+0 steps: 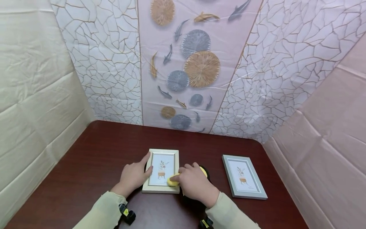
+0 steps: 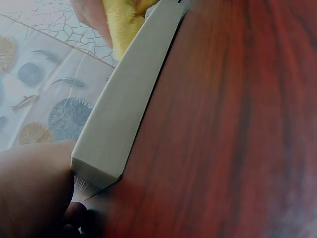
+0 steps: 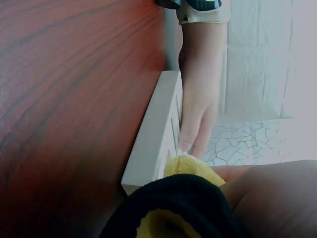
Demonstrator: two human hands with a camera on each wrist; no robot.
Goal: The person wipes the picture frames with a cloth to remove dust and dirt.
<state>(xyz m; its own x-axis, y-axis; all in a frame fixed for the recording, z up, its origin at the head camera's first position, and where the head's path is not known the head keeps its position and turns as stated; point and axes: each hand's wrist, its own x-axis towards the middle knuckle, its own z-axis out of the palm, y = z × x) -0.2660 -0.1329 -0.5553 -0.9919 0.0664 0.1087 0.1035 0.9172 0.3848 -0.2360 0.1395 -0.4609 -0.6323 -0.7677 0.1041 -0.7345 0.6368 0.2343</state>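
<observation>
A cream picture frame (image 1: 160, 189) with a plant print lies on the dark table, and the left hand (image 1: 133, 174) holds its left side. The left thumb is over the frame's face, while the index finger runs up along its edge. In the right hand (image 1: 195, 183) is a yellow cloth (image 1: 173, 180) with a black side or border, bunched up and touching the lower right of the print. Up close, the right wrist view shows the cloth (image 3: 190, 167) against the frame (image 3: 151, 134). The right fingertips are partly hidden by the cloth.
A second picture frame (image 1: 245, 177), grey-blue with a similar print, lies on the table (image 1: 114, 140) to the right. Patterned cloth (image 1: 183, 95) hangs behind the table, and plain pale cloth (image 1: 31, 105) hangs at the sides.
</observation>
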